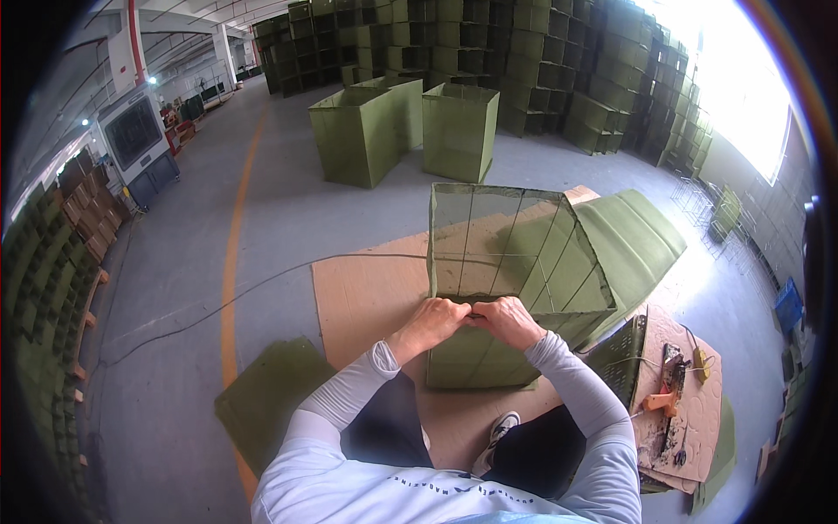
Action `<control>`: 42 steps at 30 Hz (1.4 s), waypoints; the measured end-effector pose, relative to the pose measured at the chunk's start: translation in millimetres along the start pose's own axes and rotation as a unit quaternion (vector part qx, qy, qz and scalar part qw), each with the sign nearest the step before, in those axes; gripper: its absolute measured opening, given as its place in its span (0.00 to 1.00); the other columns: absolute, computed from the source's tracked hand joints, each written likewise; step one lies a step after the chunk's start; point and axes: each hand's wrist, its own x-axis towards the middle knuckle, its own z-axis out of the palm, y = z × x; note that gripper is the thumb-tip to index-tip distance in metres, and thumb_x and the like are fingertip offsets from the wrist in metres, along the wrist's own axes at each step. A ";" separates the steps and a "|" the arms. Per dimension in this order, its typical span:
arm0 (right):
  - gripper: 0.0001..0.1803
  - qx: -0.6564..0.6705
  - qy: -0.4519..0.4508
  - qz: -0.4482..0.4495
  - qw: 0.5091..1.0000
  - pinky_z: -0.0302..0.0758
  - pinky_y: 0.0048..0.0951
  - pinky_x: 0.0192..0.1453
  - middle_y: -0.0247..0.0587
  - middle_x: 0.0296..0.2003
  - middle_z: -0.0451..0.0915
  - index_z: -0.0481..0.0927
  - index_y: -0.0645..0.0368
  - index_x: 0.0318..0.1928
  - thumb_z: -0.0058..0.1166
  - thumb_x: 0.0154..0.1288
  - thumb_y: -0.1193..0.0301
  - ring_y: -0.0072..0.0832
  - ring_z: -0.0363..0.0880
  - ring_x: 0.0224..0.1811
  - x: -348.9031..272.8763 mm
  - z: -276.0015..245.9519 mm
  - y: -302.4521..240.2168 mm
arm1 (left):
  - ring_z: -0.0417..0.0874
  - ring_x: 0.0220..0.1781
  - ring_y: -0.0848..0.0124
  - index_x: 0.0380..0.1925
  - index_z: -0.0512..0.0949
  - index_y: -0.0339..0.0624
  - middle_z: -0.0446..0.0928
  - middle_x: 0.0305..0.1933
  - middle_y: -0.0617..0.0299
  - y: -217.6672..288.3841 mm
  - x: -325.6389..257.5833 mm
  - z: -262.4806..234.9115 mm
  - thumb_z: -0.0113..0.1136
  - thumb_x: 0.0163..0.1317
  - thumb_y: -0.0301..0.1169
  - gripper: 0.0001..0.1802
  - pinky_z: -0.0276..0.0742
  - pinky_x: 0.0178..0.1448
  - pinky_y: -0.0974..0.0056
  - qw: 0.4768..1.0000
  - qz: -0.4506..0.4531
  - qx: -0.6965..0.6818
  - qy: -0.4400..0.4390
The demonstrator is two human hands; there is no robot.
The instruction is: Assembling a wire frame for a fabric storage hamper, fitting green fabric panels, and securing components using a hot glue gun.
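Observation:
In front of me stands an open-topped green box [476, 362] with thin fabric-like walls over a wire frame. My left hand [435, 323] and my right hand [509, 321] meet at the middle of its near top edge. Both are closed, with fingertips and thumbs pinching the green rim side by side. Whether something small is also between the fingers is hidden. The far wall looks see-through, with wires crossing it. Beneath the box lies a cardboard sheet [358, 284], and green sheets [624, 236] are piled against its right side.
An orange glue gun [661, 402] lies on a cardboard-topped stand [698, 419] at my right. To my left a flat green sheet [271, 393] rests on the floor. A dark cable [201, 310] crosses the floor. Farther off stand finished-looking green boxes [458, 131] and tall stacks [471, 44].

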 end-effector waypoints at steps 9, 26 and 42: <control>0.15 -0.032 -0.044 0.051 0.997 0.73 0.41 0.33 0.47 0.23 0.78 0.77 0.60 0.34 0.61 0.57 0.61 0.46 0.80 0.29 -5.7 -8.3 -7.1 | 0.82 0.31 0.52 0.31 0.78 0.41 0.79 0.25 0.52 -0.1 0.6 2.5 0.61 0.60 0.36 0.10 0.77 0.35 0.54 0.998 0.025 -0.052 0.032; 0.10 0.012 0.452 0.415 0.790 0.75 0.27 0.46 0.41 0.40 0.82 0.78 0.65 0.45 0.54 0.66 0.74 0.27 0.80 0.42 -322.8 -70.2 64.4 | 0.82 0.30 0.53 0.30 0.78 0.41 0.79 0.25 0.53 3.3 4.9 9.0 0.60 0.61 0.37 0.11 0.76 0.34 0.54 0.998 -0.005 -0.046 0.030; 0.29 0.412 0.706 0.500 0.287 0.72 0.39 0.64 0.64 0.59 0.67 0.62 0.75 0.62 0.52 0.68 0.68 0.47 0.70 0.61 -563.4 38.6 48.2 | 0.76 0.24 0.53 0.28 0.78 0.34 0.76 0.25 0.47 5.9 14.3 -2.0 0.64 0.57 0.31 0.10 0.68 0.30 0.56 0.995 -0.081 -0.052 -0.025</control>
